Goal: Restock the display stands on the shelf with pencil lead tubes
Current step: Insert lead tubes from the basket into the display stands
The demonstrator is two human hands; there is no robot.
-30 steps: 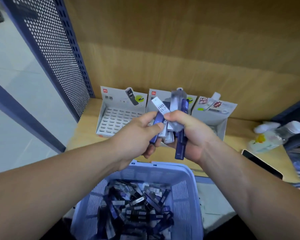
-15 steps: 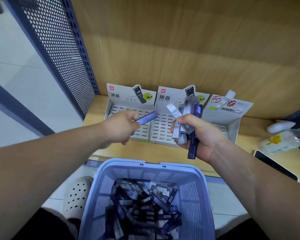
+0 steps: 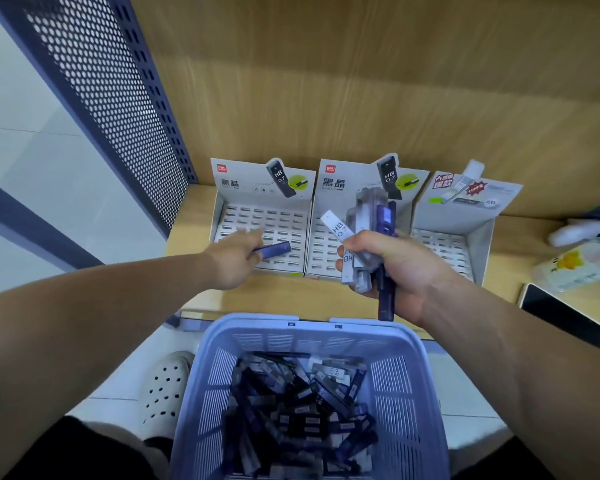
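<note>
The left hand (image 3: 234,259) reaches over the front edge of the wooden shelf (image 3: 291,296), its fingers pinching one slim dark blue pencil lead tube (image 3: 274,248). The tube lies nearly flat, just above the slotted tray of the left white cardboard display stand (image 3: 281,216) at the shelf's left end. The right hand (image 3: 395,268) holds its fingers curled round an upright bundle of clear and blue tubes (image 3: 366,220) before the middle white stand (image 3: 326,247). Below the front edge, a lavender plastic basket (image 3: 312,323) holds many loose tubes (image 3: 302,410).
</note>
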